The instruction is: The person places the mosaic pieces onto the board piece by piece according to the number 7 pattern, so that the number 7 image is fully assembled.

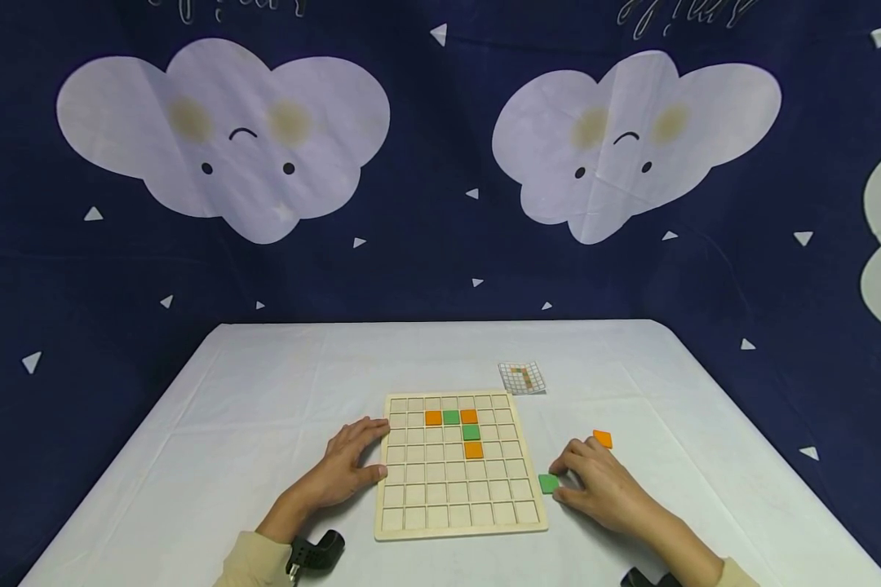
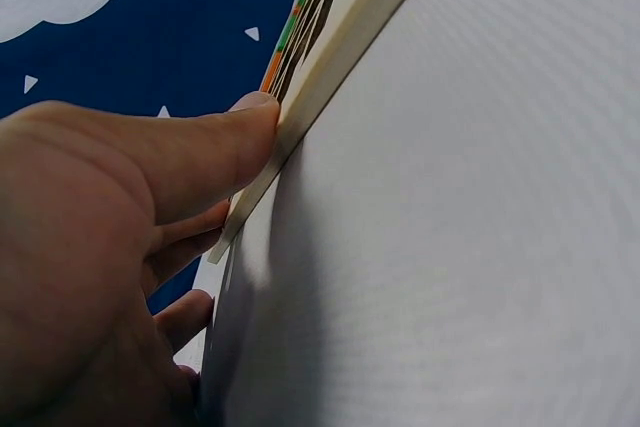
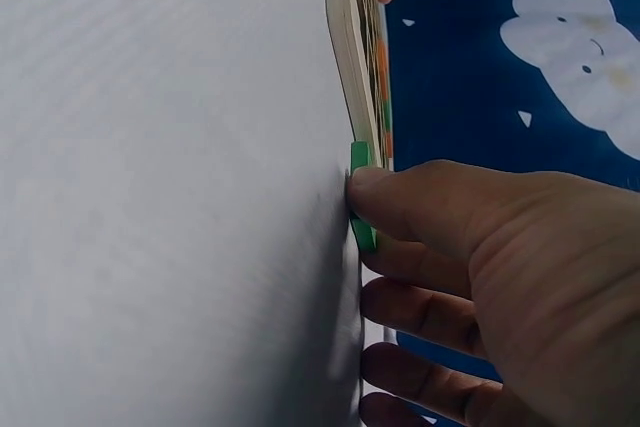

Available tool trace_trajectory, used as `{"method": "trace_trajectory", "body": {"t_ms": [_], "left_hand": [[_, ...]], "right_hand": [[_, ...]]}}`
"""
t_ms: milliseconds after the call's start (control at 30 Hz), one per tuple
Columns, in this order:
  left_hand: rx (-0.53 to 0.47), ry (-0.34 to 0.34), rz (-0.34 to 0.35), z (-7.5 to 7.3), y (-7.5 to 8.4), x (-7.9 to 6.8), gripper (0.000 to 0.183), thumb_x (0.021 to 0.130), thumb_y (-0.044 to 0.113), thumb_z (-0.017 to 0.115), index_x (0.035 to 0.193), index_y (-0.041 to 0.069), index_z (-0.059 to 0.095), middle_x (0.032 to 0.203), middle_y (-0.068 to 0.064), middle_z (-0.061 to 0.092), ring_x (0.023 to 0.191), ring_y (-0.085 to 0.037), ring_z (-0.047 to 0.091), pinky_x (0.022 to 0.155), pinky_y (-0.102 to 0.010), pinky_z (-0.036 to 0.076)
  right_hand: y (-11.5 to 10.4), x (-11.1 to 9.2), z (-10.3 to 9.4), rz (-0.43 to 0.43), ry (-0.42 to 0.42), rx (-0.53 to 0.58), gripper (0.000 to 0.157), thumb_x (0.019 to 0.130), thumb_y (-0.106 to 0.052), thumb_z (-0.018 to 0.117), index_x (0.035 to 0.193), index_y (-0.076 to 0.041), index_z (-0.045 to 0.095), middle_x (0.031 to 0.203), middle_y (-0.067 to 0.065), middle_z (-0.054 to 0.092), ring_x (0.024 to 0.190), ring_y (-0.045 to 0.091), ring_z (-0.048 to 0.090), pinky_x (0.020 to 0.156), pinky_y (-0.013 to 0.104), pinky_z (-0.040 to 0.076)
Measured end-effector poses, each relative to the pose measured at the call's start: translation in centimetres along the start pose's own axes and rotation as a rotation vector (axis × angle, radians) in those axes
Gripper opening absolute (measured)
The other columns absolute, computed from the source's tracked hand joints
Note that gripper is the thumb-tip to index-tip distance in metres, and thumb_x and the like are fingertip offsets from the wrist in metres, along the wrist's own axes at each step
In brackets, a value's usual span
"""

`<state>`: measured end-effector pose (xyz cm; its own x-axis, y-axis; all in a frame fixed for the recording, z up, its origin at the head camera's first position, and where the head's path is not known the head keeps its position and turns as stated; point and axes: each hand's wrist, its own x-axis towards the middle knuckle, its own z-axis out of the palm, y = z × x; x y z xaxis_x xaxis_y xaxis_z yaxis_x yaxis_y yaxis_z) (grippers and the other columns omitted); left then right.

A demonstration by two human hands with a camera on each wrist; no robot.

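Observation:
A wooden grid board (image 1: 461,535) lies on the white table, with orange and green square tiles in its upper cells. Against its left edge rests my left hand (image 1: 347,465), thumb and fingertips touching the frame, fingers extended. The left wrist view shows that thumb (image 2: 215,152) along the board's side. Just off the board's right edge, my right hand (image 1: 595,481) pinches a green tile (image 1: 548,483) between thumb and index finger. Seen from the right wrist, the tile (image 3: 361,152) is close to the tabletop, near the board's edge. An orange tile (image 1: 603,439) lies beyond the right hand's knuckles.
Behind the board's upper right corner is a small card (image 1: 523,378) printed with a grid and a coloured pattern. The white tabletop (image 1: 301,359) reaches back to a dark blue cloth (image 1: 440,269) with clouds and triangles.

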<state>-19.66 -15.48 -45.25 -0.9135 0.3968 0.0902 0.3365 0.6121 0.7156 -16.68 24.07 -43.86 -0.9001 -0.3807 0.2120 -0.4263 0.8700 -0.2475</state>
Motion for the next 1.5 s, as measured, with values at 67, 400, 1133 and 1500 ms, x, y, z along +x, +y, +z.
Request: {"method": "trace_trajectory", "body": {"t_ms": [67,400,1133,1500], "left_hand": [[-0.001,0.003,0.0,0.0,0.0,0.0,0.06,0.086,0.024,0.068,0.138,0.004,0.045,0.15,-0.011,0.037,0.144,-0.038,0.019,0.115,-0.059,0.002],[-0.003,0.009,-0.01,0.0,-0.1,0.0,0.06,0.086,0.023,0.068,0.138,0.005,0.046,0.15,-0.011,0.037,0.144,-0.037,0.019,0.116,-0.058,0.002],[0.0,0.002,-0.007,0.0,0.0,0.1,0.061,0.086,0.025,0.067,0.139,0.005,0.045,0.15,-0.012,0.036,0.144,-0.038,0.018,0.115,-0.06,0.004],[0.002,-0.002,-0.01,0.0,0.0,0.0,0.061,0.086,0.023,0.068,0.138,0.004,0.045,0.15,-0.012,0.037,0.144,-0.038,0.018,0.116,-0.057,0.002]], "right_hand": [[0.0,0.0,0.0,-0.002,0.002,-0.001,0.017,0.072,-0.026,0.078,0.087,-0.026,0.068,0.089,-0.018,0.055,0.08,0.0,0.038,0.075,0.026,0.043],[0.0,0.2,0.0,0.004,0.032,-0.006,0.017,0.07,-0.026,0.078,0.085,-0.025,0.068,0.087,-0.017,0.055,0.081,0.002,0.04,0.073,0.026,0.043],[-1.0,1.1,-0.4,0.002,0.133,-0.01,0.022,0.07,-0.027,0.08,0.089,-0.023,0.07,0.088,-0.017,0.057,0.083,0.001,0.041,0.071,0.023,0.043],[-2.1,2.0,-0.3,-0.043,0.147,-0.008,0.023,0.07,-0.027,0.081,0.09,-0.022,0.071,0.091,-0.016,0.06,0.086,0.003,0.043,0.074,0.025,0.043]]}}
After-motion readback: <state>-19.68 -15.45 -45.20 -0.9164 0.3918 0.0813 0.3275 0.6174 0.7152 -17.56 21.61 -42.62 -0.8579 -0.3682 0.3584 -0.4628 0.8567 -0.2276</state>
